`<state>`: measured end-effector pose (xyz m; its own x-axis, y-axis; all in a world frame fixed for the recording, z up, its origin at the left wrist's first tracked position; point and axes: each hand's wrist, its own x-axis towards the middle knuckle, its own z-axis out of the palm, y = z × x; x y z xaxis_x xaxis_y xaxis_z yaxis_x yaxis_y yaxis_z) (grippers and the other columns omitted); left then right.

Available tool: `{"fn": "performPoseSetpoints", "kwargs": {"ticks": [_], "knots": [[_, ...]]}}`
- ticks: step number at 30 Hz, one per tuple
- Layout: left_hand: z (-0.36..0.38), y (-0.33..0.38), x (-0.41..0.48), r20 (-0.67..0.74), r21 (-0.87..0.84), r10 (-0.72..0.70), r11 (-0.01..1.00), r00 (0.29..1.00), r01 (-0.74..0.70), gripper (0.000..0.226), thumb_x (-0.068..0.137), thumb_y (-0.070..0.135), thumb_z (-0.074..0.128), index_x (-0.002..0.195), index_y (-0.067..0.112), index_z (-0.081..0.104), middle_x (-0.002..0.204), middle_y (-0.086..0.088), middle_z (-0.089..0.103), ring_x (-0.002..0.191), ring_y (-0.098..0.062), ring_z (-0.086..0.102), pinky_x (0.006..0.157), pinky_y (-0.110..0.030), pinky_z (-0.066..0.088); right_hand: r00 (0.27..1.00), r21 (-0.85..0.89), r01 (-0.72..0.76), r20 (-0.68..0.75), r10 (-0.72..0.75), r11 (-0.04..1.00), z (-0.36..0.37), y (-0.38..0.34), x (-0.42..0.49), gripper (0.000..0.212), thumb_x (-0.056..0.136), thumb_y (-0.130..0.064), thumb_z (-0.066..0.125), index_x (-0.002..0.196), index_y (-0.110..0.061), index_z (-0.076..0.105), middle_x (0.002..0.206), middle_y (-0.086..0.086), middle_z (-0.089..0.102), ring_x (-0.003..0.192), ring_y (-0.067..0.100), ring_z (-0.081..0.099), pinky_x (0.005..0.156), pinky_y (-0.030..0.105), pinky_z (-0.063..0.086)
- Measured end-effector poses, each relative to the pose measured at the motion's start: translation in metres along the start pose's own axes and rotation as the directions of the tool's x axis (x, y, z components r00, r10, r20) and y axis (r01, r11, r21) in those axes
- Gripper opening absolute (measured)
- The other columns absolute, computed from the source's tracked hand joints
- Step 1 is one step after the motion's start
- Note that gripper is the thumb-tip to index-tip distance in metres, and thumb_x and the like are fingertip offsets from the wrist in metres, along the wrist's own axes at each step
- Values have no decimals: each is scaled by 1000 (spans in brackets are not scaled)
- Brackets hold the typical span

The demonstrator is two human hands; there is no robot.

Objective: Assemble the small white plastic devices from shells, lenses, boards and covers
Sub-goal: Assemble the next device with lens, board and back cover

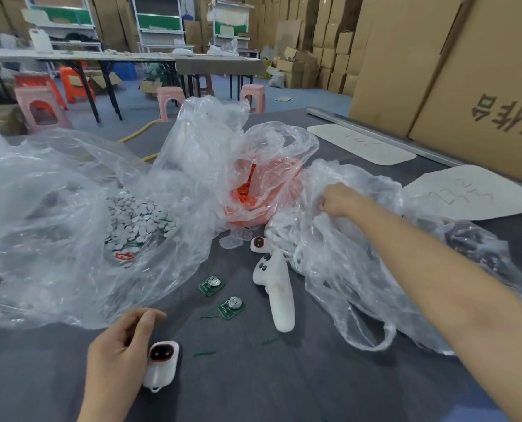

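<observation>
Small white device (162, 365): rounded white shell with a dark lens window rimmed in red on its upper face. It sits low over the near part of the grey surface (284, 388), left of centre. The left hand (118, 357) holds it, fingers curled round its left side and thumb lifted above it.

A second device (258, 243) of the same look lies farther out on the surface, just beside the head of a white handheld controller (276, 290). Between the two devices are a green circuit board (211, 285) with a round silver cell and a second board (231, 307) like it, apart from each other. Clear flat covers (235, 237) lie at the foot of the middle bag.

Containers:
- The left clear bag (55, 233) is open, with a heap of white discs (137, 220) inside.
- The middle bag (271, 147) holds orange plastic parts (247, 193).
- The right clear bag (345, 269) has the right hand (337, 200) clenched on a fold of plastic at its top. I cannot tell what is inside.

Edges: a metal rail (375, 132) runs along the far right side, with cardboard boxes (436, 71) behind it. Two white cards (360, 143) (472, 197) lie flat near the rail. Bare surface shows across the near front, between the two arms.
</observation>
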<state>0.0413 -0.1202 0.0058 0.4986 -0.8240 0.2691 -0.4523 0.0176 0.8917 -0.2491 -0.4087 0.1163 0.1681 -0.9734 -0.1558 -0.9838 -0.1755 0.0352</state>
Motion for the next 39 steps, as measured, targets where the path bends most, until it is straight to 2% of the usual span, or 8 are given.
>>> {"fn": "performPoseSetpoints", "kwargs": {"ticks": [9, 16, 22, 26, 28, 31, 36, 39], "knots": [[1, -3, 2, -8, -17, 22, 1000, 1000, -22, 28, 87, 16, 67, 71, 39, 68, 66, -14, 65, 54, -6, 43, 53, -6, 35, 995, 50, -66, 72, 62, 997, 10, -19, 7, 20, 81, -8, 65, 99, -3, 68, 78, 6, 60, 73, 22, 58, 70, 31, 48], [-1, -3, 2, -6, -21, 20, 1000, 1000, -21, 16, 82, 31, 56, 76, 39, 69, 64, -3, 62, 50, -4, 42, 51, -11, 33, 999, -126, -23, -26, 19, 992, -20, -23, -5, 28, 90, -13, 59, 116, -3, 63, 120, 15, 60, 105, 28, 58, 86, 31, 45], [-3, 4, -5, 394, 207, 137, 950, 909, -233, 25, 72, 42, 80, 89, 46, 63, 92, 19, 60, 89, 0, 55, 79, -13, 39, 940, -162, -165, -325, 105, 973, -74, -21, -69, 28, 91, -6, 51, 118, -3, 57, 118, 18, 56, 108, 37, 56, 77, 36, 44], [-7, 3, -17, 383, 346, 177, 882, 906, -319, 30, 79, 15, 77, 87, 40, 64, 90, 17, 56, 87, -11, 48, 77, -23, 34, 913, 87, 212, -372, -166, 973, -87, -39, -142, 24, 96, -27, 55, 94, -9, 71, 73, 7, 61, 73, 30, 56, 53, 28, 35], [-13, 4, -25, 185, 522, 104, 832, 977, -187, 27, 81, 5, 70, 90, 30, 71, 89, 10, 61, 90, -23, 51, 74, -33, 31, 854, 466, 516, -214, -475, 719, -66, -66, -183, 22, 95, -28, 57, 90, -18, 76, 72, -5, 70, 65, 10, 64, 51, 18, 42], [-30, 5, -38, -73, 624, 168, 777, 983, -86, 31, 80, -1, 59, 100, 19, 72, 96, -2, 68, 99, -33, 56, 81, -40, 37, 677, 842, 410, -23, -736, 351, 2, -119, -214, 21, 96, -15, 55, 94, -9, 75, 78, -10, 71, 65, 1, 59, 57, 17, 44], [-33, 41, -54, -140, -216, 54, 973, 989, -84, 29, 96, 8, 49, 115, 24, 63, 105, 8, 71, 96, -1, 65, 81, -10, 47, 564, 997, 61, -5, -826, 36, 81, -180, -207, 21, 90, -19, 58, 101, -9, 73, 85, 3, 68, 68, 9, 57, 63, 22, 39], [-22, 44, -48, -86, -197, -54, 980, 995, 36, 29, 96, -2, 48, 104, 17, 69, 88, 8, 73, 80, -1, 67, 72, -12, 49, 571, 994, -70, -28, -820, -83, 95, -186, -199, 27, 85, -23, 59, 103, -8, 72, 86, 1, 69, 67, 11, 59, 59, 19, 40]]}}
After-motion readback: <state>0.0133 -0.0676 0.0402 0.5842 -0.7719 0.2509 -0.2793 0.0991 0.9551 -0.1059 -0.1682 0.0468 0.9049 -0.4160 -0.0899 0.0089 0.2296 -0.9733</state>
